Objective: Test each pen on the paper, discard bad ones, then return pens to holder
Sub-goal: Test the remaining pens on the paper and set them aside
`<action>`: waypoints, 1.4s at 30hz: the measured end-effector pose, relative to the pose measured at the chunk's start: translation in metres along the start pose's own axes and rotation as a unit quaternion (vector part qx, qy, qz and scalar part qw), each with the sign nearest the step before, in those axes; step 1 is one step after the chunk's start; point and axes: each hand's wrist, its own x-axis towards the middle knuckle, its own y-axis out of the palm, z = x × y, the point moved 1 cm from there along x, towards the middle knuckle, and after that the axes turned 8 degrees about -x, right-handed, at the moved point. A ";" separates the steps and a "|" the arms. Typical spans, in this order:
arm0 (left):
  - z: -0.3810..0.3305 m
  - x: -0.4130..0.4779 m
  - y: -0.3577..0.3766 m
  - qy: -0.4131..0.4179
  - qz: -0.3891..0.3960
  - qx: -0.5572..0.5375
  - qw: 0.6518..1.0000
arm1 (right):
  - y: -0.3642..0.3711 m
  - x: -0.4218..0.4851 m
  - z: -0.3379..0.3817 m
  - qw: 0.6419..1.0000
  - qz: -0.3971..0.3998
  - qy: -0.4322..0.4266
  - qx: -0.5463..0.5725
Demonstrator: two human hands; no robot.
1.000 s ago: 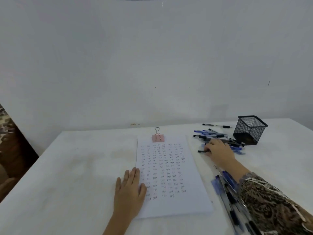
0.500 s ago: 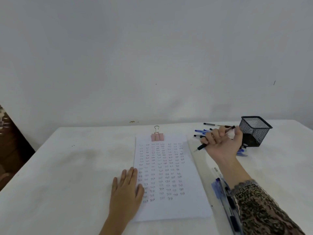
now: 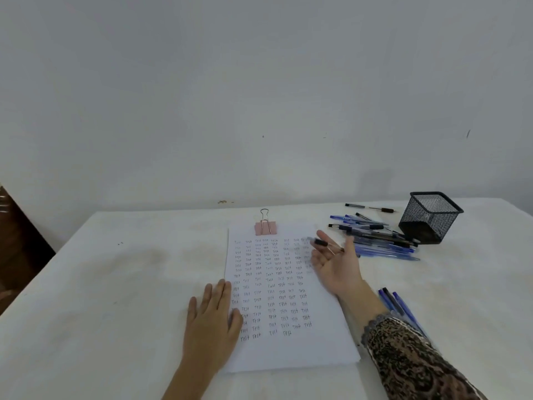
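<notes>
Whitewashed wall [image 3: 259, 96] fills the upper half of the frame above a pale table [image 3: 115, 284]; left hand [image 3: 212, 321], lower centre, lies flat with straight fingers, pressing on the lower left edge of the paper [image 3: 302, 353]; right hand [image 3: 336, 265], right of centre over the sheet's upper right edge, is turned palm up with fingers spread; a dark-ended pen [image 3: 324, 244] lies across them, carried rather than gripped, though blur hides any light pinch; rows of small test words cover the sheet down to a bare strip at its foot; a pink binder clip [image 3: 265, 228] holds its top edge; a pile of blue and black pens [image 3: 380, 243] lies just right of the hand, touching the black mesh holder [image 3: 431, 217] at right, which looks empty; more blue pens [image 3: 393, 303] lie beside the sleeve, lower right; step judged: readying this pen for its trial; roll it into a writing grip, tip down, uncapping it if needed; keep the left palm steady on the sheet; write in the bare strip after the last word; keep tested pens apart from the pile
</notes>
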 end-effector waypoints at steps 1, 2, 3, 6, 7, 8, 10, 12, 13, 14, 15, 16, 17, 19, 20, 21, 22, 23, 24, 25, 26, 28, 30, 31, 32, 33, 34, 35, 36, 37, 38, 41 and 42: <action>0.000 0.000 0.000 -0.001 0.002 0.001 1.000 | -0.002 -0.001 0.000 1.000 -0.002 0.004 -0.012; -0.001 0.000 -0.001 -0.001 0.003 0.002 1.000 | -0.002 -0.004 0.000 1.000 0.001 0.003 -0.019; 0.000 0.000 -0.001 0.000 0.004 0.002 1.000 | 0.000 -0.006 0.001 1.000 0.011 -0.002 -0.025; 0.002 0.000 0.000 0.004 0.003 0.000 1.000 | -0.003 -0.003 0.000 0.993 0.024 -0.053 -0.106; 0.002 0.000 0.000 0.006 0.000 -0.001 1.000 | -0.004 -0.001 0.000 0.986 0.022 -0.077 -0.148; 0.001 -0.001 0.001 0.005 -0.002 -0.004 1.000 | -0.004 -0.002 0.000 0.977 0.021 -0.098 -0.189; 0.000 -0.001 0.000 0.001 -0.001 -0.001 1.000 | -0.007 -0.002 0.000 0.955 0.026 -0.137 -0.262; 0.000 -0.001 0.000 -0.003 0.004 0.001 1.000 | -0.007 -0.005 -0.003 0.933 0.029 -0.164 -0.319; 0.000 -0.001 -0.001 -0.004 0.004 -0.001 1.000 | -0.008 -0.005 -0.005 0.920 0.021 -0.182 -0.348; 0.000 -0.001 -0.001 -0.004 0.003 -0.005 1.000 | -0.010 -0.006 -0.007 0.903 0.002 -0.202 -0.379; -0.001 -0.001 -0.002 -0.005 0.003 -0.007 1.000 | -0.011 -0.008 -0.009 0.888 -0.022 -0.218 -0.403; -0.001 -0.002 -0.003 -0.006 0.004 -0.008 1.000 | -0.012 -0.009 -0.010 0.881 -0.037 -0.228 -0.414; -0.001 -0.002 -0.003 -0.007 0.005 -0.008 1.000 | -0.011 -0.010 -0.011 0.881 -0.044 -0.229 -0.411; -0.002 -0.001 -0.003 -0.008 0.007 -0.002 1.000 | -0.010 -0.011 -0.012 0.887 -0.025 -0.223 -0.404; -0.001 -0.001 -0.003 -0.009 0.008 0.000 1.000 | -0.009 -0.011 -0.012 0.885 -0.020 -0.221 -0.409; -0.001 -0.001 -0.003 -0.010 0.009 -0.001 1.000 | -0.009 -0.010 -0.012 0.883 -0.019 -0.218 -0.416; -0.002 -0.001 -0.003 -0.011 0.009 -0.003 1.000 | -0.009 -0.010 -0.012 0.882 -0.017 -0.215 -0.419; -0.001 -0.001 -0.003 -0.011 0.011 -0.004 1.000 | -0.009 -0.010 -0.012 0.879 -0.019 -0.212 -0.427; -0.001 -0.001 -0.003 -0.011 0.013 -0.004 1.000 | -0.008 -0.012 -0.013 0.872 -0.020 -0.213 -0.440; -0.002 -0.002 -0.003 -0.011 0.013 -0.004 1.000 | -0.007 -0.013 -0.013 0.864 -0.018 -0.214 -0.454; -0.002 -0.002 -0.004 -0.011 0.013 -0.003 1.000 | -0.006 -0.015 -0.013 0.856 -0.014 -0.216 -0.470; -0.002 -0.003 -0.004 -0.010 0.016 0.008 1.000 | -0.003 -0.017 -0.014 0.844 -0.008 -0.220 -0.490; -0.002 -0.001 -0.004 -0.011 0.017 0.008 1.000 | -0.002 -0.018 -0.014 0.838 -0.006 -0.224 -0.498; -0.002 -0.001 -0.004 -0.010 0.017 0.007 1.000 | -0.003 -0.017 -0.014 0.836 -0.013 -0.228 -0.499; -0.002 0.000 -0.003 -0.008 0.017 0.006 1.000 | -0.004 -0.017 -0.014 0.836 -0.022 -0.231 -0.497; -0.001 0.000 -0.002 -0.007 0.015 0.004 1.000 | -0.005 -0.016 -0.014 0.836 -0.028 -0.233 -0.496; 0.000 -0.001 -0.002 -0.008 0.014 0.003 1.000 | -0.005 -0.016 -0.013 0.835 -0.029 -0.231 -0.498; 0.000 -0.001 -0.002 -0.008 0.013 0.002 1.000 | -0.004 -0.016 -0.013 0.834 -0.023 -0.228 -0.502; 0.001 -0.002 -0.002 -0.007 0.013 0.003 1.000 | -0.003 -0.016 -0.013 0.832 -0.015 -0.224 -0.507; 0.001 -0.002 -0.002 -0.005 0.013 0.005 1.000 | -0.003 -0.016 -0.013 0.832 -0.010 -0.221 -0.509; 0.001 -0.002 -0.002 -0.004 0.014 0.008 1.000 | -0.003 -0.016 -0.012 0.833 -0.010 -0.221 -0.507; 0.001 -0.002 -0.001 -0.005 0.018 0.008 1.000 | -0.005 -0.017 -0.013 0.840 -0.027 -0.229 -0.491; 0.001 -0.002 -0.002 -0.005 0.017 0.007 1.000 | -0.005 -0.018 -0.013 0.838 -0.027 -0.231 -0.494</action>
